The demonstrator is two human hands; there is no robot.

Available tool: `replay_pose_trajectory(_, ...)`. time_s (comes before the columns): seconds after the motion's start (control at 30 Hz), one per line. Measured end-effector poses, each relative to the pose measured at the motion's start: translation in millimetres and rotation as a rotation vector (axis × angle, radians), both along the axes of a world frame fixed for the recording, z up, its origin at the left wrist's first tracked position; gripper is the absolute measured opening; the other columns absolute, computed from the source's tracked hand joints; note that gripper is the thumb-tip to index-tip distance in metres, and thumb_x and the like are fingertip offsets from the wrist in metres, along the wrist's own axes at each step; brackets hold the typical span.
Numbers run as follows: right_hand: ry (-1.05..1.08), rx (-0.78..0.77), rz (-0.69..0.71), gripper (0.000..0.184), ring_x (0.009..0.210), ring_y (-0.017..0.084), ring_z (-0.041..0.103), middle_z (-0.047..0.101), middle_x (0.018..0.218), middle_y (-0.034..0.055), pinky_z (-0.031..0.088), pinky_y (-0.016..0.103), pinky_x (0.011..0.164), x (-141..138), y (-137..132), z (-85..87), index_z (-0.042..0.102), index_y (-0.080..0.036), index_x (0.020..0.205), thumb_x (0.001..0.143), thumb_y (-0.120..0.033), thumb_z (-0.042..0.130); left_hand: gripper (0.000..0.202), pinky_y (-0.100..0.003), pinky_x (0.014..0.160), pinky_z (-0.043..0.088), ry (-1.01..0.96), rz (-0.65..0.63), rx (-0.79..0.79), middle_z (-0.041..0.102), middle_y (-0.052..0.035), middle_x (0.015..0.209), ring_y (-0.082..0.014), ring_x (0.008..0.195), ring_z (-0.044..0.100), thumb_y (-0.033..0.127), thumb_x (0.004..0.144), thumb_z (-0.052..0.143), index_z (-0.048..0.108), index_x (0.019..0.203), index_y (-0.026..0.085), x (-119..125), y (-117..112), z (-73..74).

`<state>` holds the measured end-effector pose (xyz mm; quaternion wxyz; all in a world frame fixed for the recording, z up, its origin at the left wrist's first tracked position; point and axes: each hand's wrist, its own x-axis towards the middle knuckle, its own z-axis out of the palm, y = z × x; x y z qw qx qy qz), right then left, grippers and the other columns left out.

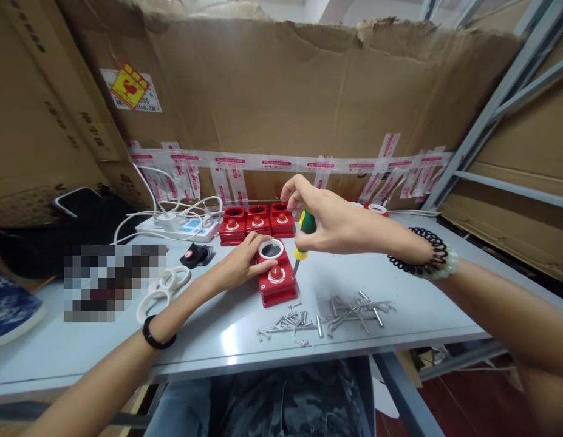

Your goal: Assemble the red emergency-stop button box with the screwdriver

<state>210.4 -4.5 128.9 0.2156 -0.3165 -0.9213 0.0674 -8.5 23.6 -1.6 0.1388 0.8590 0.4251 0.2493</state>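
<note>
My left hand (241, 262) rests on the left side of a red push-button box (276, 280) on the grey table (217, 340), fingers curled over its top hole and steadying it. My right hand (329, 221) is closed round the green and yellow handle of a screwdriver (303, 233), held upright with its tip at the box's right edge. A pile of loose screws (327, 315) lies just in front of the box.
Three more red button boxes (257, 221) stand in a row behind. A white power strip (185, 227) with cables lies at the left, white rings (165, 288) nearer me. Taped cardboard walls the back; a metal shelf frame (491, 109) rises on the right.
</note>
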Motion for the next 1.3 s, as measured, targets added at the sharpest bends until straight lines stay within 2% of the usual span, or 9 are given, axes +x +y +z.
replay_pose_trajectory(0.2, -0.047, 0.058, -0.130, 0.035, 0.079, 0.021, 0.054, 0.060, 0.096, 0.0098, 0.040, 0.034, 0.067, 2.4, -1.3, 0.3, 0.041, -0.018, 0.110, 0.080, -0.028, 0.055, 0.039, -0.038, 0.087, 0.045, -0.012, 0.006, 0.007, 0.047, -0.0053, 0.108, -0.0222, 0.096, 0.053, 0.045, 0.090, 0.051, 0.044, 0.122, 0.024, -0.2, 0.1, -1.3)
replay_pose_trajectory(0.4, 0.013, -0.052, 0.039, 0.040, 0.070, 0.015, 0.048, 0.058, 0.092, 0.0036, 0.038, 0.031, 0.062, 3.5, -5.8, 7.1, 0.041, -0.021, 0.108, 0.073, -0.020, 0.060, 0.040, -0.037, 0.086, 0.045, -0.017, 0.012, 0.008, 0.048, -0.0054, 0.108, -0.0222, 0.096, 0.053, 0.046, 0.090, 0.051, 0.044, 0.122, 0.024, -0.1, -0.4, -0.6)
replay_pose_trajectory(0.57, 0.149, -0.032, 0.036, 0.034, 0.071, 0.013, 0.048, 0.056, 0.091, 0.0020, 0.038, 0.031, 0.063, 4.8, -10.6, 9.6, 0.043, -0.020, 0.107, 0.075, -0.017, 0.056, 0.043, -0.042, 0.094, 0.043, -0.002, -0.003, 0.005, 0.046, -0.0071, 0.114, -0.0246, 0.105, 0.051, 0.046, 0.092, 0.046, 0.038, 0.130, 0.026, -1.7, -2.5, -0.6)
replay_pose_trajectory(0.67, 0.213, -0.011, 0.035, 0.032, 0.073, 0.013, 0.050, 0.057, 0.090, 0.0022, 0.039, 0.031, 0.064, 7.2, -13.2, 8.3, 0.045, -0.018, 0.106, 0.076, -0.015, 0.055, 0.042, -0.046, 0.100, 0.038, -0.029, 0.042, 0.094, 0.043, -0.0093, 0.120, -0.0263, 0.113, 0.045, 0.042, 0.095, 0.042, 0.037, 0.133, 0.026, 2.4, -15.2, 6.8)
replay_pose_trajectory(0.73, 0.237, -0.010, 0.047, 0.031, 0.074, 0.013, 0.051, 0.057, 0.089, 0.0021, 0.040, 0.031, 0.064, 9.0, -14.4, 6.1, 0.047, -0.017, 0.105, 0.076, -0.016, 0.055, 0.035, -0.047, 0.101, 0.036, -0.061, 0.030, 0.197, 0.043, -0.0095, 0.121, -0.0264, 0.115, 0.042, 0.037, 0.095, 0.042, 0.045, 0.127, 0.025, 8.7, -27.6, 13.5)
replay_pose_trajectory(0.83, 0.260, -0.018, 0.072, 0.031, 0.074, 0.012, 0.051, 0.057, 0.089, 0.0022, 0.040, 0.030, 0.063, 10.9, -15.7, 2.0, 0.048, -0.017, 0.103, 0.074, -0.016, 0.057, 0.022, -0.046, 0.098, 0.038, -0.036, -0.081, 0.287, 0.047, -0.0082, 0.116, -0.0268, 0.111, 0.043, 0.036, 0.088, 0.055, 0.060, 0.105, 0.023, 20.0, -43.8, 19.4)
replay_pose_trajectory(0.97, 0.258, -0.045, 0.071, 0.030, 0.069, 0.010, 0.049, 0.056, 0.088, 0.0015, 0.039, 0.028, 0.061, 12.8, -16.9, 0.0, 0.048, -0.016, 0.102, 0.073, -0.012, 0.056, 0.016, -0.046, 0.095, 0.039, 0.066, -0.162, 0.309, 0.051, -0.0093, 0.114, -0.0276, 0.110, 0.043, 0.034, 0.086, 0.060, 0.064, 0.083, 0.019, 29.4, -50.3, 14.3)
replay_pose_trajectory(1.17, 0.277, -0.059, 0.035, 0.032, 0.070, 0.011, 0.048, 0.055, 0.088, 0.0011, 0.039, 0.028, 0.061, 18.9, -15.7, 4.3, 0.050, -0.017, 0.101, 0.071, -0.010, 0.057, 0.025, -0.048, 0.093, 0.037, 0.211, -0.230, 0.322, 0.052, -0.0086, 0.121, -0.0332, 0.124, 0.038, 0.047, 0.086, 0.059, 0.068, 0.085, 0.023, 34.4, -47.9, -0.2)
replay_pose_trajectory(1.3, 0.313, -0.033, -0.003, 0.029, 0.069, 0.011, 0.047, 0.054, 0.085, 0.0006, 0.039, 0.027, 0.060, 21.1, -12.5, 4.3, 0.051, -0.016, 0.098, 0.071, -0.012, 0.059, 0.030, -0.051, 0.096, 0.035, 0.222, -0.213, 0.326, 0.050, -0.0099, 0.129, -0.0355, 0.127, 0.038, 0.051, 0.084, 0.060, 0.067, 0.097, 0.025, 31.3, -46.9, 6.0)
